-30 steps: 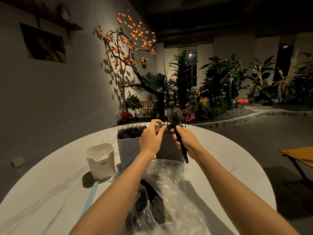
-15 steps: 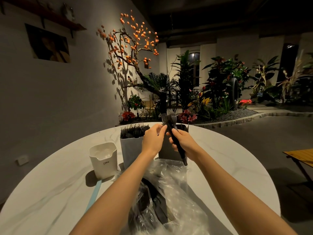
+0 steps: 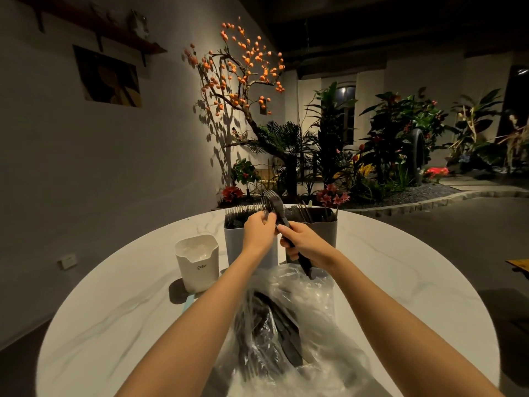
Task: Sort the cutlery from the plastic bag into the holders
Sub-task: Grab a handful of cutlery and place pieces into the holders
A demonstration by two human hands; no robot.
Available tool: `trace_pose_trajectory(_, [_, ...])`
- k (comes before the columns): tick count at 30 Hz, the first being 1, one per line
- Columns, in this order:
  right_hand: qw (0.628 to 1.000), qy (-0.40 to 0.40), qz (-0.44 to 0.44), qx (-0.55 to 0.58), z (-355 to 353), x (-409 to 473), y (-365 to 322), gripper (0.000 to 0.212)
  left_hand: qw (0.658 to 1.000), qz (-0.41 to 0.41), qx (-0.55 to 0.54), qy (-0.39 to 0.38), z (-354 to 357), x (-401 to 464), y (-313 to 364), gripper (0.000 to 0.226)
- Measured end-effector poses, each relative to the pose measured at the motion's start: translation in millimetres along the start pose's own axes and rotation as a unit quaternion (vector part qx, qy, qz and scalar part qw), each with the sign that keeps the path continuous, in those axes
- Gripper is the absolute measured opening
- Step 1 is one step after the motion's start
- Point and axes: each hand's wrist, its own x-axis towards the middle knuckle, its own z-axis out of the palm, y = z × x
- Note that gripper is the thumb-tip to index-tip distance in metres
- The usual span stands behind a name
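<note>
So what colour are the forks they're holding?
Black, handles and tines alike; the head view shows the forks gripped in the right hand.

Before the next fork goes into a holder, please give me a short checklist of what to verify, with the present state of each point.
1. Right hand has a firm grip on the bundle of black forks: ok.
2. Left hand is pinching one piece at the bundle's neck: ok, though which piece cannot be told.
3. Left grey holder already stands full of fork tines, room for more: cannot tell.
4. Right grey holder is upright and open at the top: ok.
5. White holder stands apart, upright: ok.
6. Plastic bag still holds dark cutlery: ok.
</note>
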Motion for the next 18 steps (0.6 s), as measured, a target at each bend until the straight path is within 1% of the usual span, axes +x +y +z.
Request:
trace_pose_trajectory(4, [0.999, -0.005, -0.007, -0.033, 10.5, 1.3, -0.7, 0.019, 1.0, -0.009, 0.001, 0.024, -9.2, -3.7, 1.6, 0.04])
trace_pose_trajectory(7, [0.999, -0.019, -0.003, -0.044, 14.9, 4.1, 0.1, 0.021, 0.999, -0.016, -0.014, 0.034, -17.8, -2.2, 1.0, 0.042])
trace_pose_trajectory(10, [0.998, -0.026, 0.002, -0.054, 18.9, 10.3, 0.4, 0.022, 0.999, -0.028, -0.036, 0.023, -26.8, -0.5, 1.5, 0.045])
trace_pose_trajectory(13, [0.997, -0.028, 0.003, -0.068, 23.0, 15.5, 1.4, 0.021, 0.999, -0.037, -0.03, 0.011, -32.0, 0.7, 1.3, 0.05])
trace_pose_trajectory(18, [0.995, -0.041, -0.007, -0.085, 30.8, 20.8, -4.8, 0.02, 0.998, -0.032, -0.023, 0.043, -40.5, 3.5, 1.0, 0.035])
